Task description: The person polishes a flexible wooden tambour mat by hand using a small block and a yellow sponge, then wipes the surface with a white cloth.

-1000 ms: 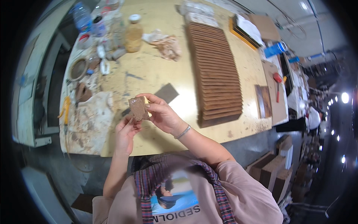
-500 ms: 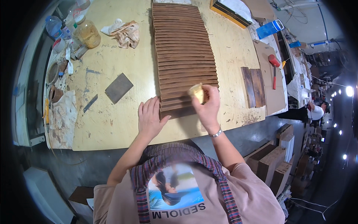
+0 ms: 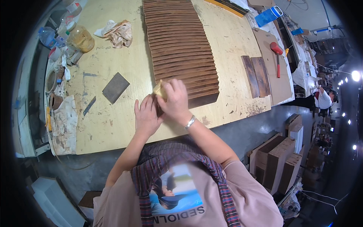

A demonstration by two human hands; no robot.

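A dark brown wooden panel (image 3: 181, 56) with a row of crosswise ridges lies lengthwise in front of me on the table. My right hand (image 3: 174, 99) grips a pale yellow pad (image 3: 159, 87), pressed to the panel's near left corner; whether it is sponge or folded abrasive I cannot tell. Beside that corner rests my left hand (image 3: 147, 116), fingers stretched out and holding nothing, its fingertips close to the pad. My right hand hides part of the panel's near edge.
On the pale table (image 3: 124, 132) lie a dark square sheet (image 3: 115, 87), a thin dark strip (image 3: 89, 106) and a stained rag (image 3: 120, 34). Jars and bottles (image 3: 81, 38) crowd the left edge. Rightward are two wooden boards (image 3: 256, 77) and a red mallet (image 3: 277, 56).
My right hand has carried the yellow pad leftward along the panel's near end, from its right part to the left corner. My left hand stays by that corner. The whole view has shifted slightly.
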